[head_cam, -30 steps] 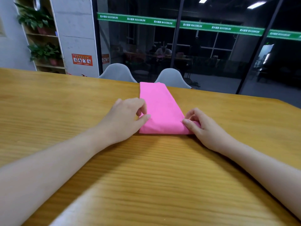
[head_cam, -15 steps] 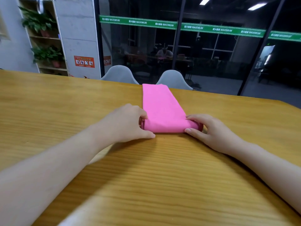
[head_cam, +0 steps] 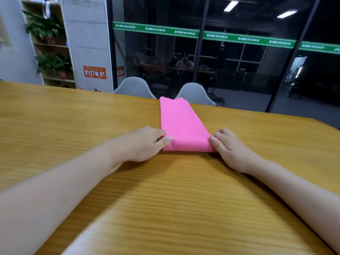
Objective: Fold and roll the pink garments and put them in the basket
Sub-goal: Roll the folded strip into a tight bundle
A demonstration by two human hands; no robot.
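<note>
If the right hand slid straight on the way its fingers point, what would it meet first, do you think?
The right hand points left and slightly away, so it would likely push into the rolled near end of the pink garment, which its fingertips already touch.

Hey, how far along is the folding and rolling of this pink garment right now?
Done: the pink garment lies folded into a long narrow strip on the wooden table. In hand: the left hand and right hand pinch the near end, which is turned over into the start of a roll. Left: rolling the rest of the strip and putting it in the basket, which is not in view.
</note>
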